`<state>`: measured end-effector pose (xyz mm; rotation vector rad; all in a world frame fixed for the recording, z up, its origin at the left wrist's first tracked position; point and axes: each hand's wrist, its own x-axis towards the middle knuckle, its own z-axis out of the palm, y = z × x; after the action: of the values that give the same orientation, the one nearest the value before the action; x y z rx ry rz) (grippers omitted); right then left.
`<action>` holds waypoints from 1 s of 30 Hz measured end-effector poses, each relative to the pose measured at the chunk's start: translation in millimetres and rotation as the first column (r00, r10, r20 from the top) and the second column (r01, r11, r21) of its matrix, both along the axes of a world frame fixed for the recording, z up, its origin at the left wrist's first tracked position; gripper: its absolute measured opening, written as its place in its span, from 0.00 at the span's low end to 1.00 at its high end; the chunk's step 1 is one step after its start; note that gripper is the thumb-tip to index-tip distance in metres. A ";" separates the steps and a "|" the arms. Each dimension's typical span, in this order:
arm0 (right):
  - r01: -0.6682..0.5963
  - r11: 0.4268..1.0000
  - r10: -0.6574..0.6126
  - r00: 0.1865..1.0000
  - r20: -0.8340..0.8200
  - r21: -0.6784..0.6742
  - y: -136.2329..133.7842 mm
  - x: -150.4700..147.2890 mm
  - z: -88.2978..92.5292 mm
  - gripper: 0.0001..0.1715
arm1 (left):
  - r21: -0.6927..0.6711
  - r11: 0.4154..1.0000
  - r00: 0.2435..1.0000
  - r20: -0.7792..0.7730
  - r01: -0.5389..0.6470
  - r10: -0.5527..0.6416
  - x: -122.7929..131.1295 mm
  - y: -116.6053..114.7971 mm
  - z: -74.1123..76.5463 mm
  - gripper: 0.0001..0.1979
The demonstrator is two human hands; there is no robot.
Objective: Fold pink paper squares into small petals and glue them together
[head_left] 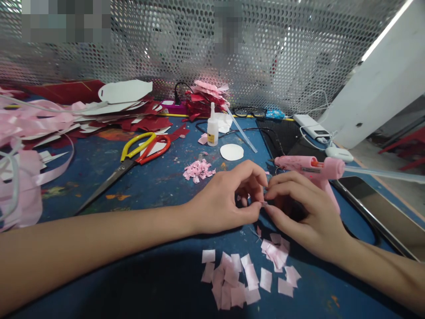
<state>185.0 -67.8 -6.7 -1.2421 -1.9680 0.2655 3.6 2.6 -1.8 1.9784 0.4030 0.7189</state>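
Pink paper squares (245, 277) lie on the blue table (159, 177). The glue gun (310, 170) is pink; the scissors (133, 159) have yellow and red handles; the disc (231, 152) is white.

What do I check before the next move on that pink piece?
1. Grip: pink piece pinched between left hand and right hand: ok.
2. Shape of the piece: cannot tell, fingers hide it.
3. Stand: glue gun upright behind right hand: ok.
4. Clearance: nozzle close to both hands: not ok.
5. Stock: pink squares lie by the wrists: ok.
6. Blades: scissors apart from hands: ok.
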 end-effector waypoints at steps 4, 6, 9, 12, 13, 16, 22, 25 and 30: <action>-0.013 1.000 0.013 1.000 -0.002 -0.008 -0.7 -0.2 0.2 0.04 | -0.017 1.000 1.000 -0.018 0.011 -0.011 0.6 -0.3 -0.3 0.19; -0.009 1.000 0.009 1.000 -0.005 -0.009 -1.2 -0.5 0.1 0.04 | -0.022 1.000 1.000 -0.006 -0.004 0.004 0.4 -0.5 0.1 0.19; 0.006 1.000 -0.006 1.000 -0.001 -0.002 -2.1 -0.5 0.0 0.04 | -0.034 0.999 1.000 0.010 -0.008 0.008 0.1 -0.4 0.8 0.19; 0.014 1.000 -0.014 1.000 0.007 0.022 -2.5 0.3 0.3 0.03 | -0.045 0.999 0.999 0.037 -0.010 0.011 0.4 -0.4 1.0 0.18; 0.017 0.999 -0.017 1.000 0.010 0.032 -2.5 0.6 0.4 0.03 | -0.051 0.999 0.999 0.047 -0.012 0.014 0.6 -0.5 1.0 0.18; 0.024 0.998 -0.024 1.000 0.007 0.057 -2.1 1.3 0.4 0.04 | -0.061 0.998 0.998 0.059 -0.015 0.019 1.2 -0.5 0.7 0.18; 0.012 0.998 -0.013 1.000 0.010 0.055 -1.4 0.5 0.6 0.05 | -0.056 0.998 0.998 0.066 0.007 -0.003 1.4 0.0 0.9 0.19; 0.008 0.999 -0.008 1.000 0.012 0.053 -2.1 0.3 1.3 0.04 | -0.091 0.996 0.997 0.075 0.022 -0.016 1.5 -0.6 1.3 0.19; -0.023 0.995 0.021 1.000 0.023 0.093 -2.0 2.4 0.3 0.04 | -0.163 0.986 0.996 0.092 0.032 -0.017 1.6 -2.0 1.8 0.18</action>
<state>187.5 -69.8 -6.4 -1.1684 -1.9907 0.1704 5.2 0.6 0.0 1.7863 0.3710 0.7330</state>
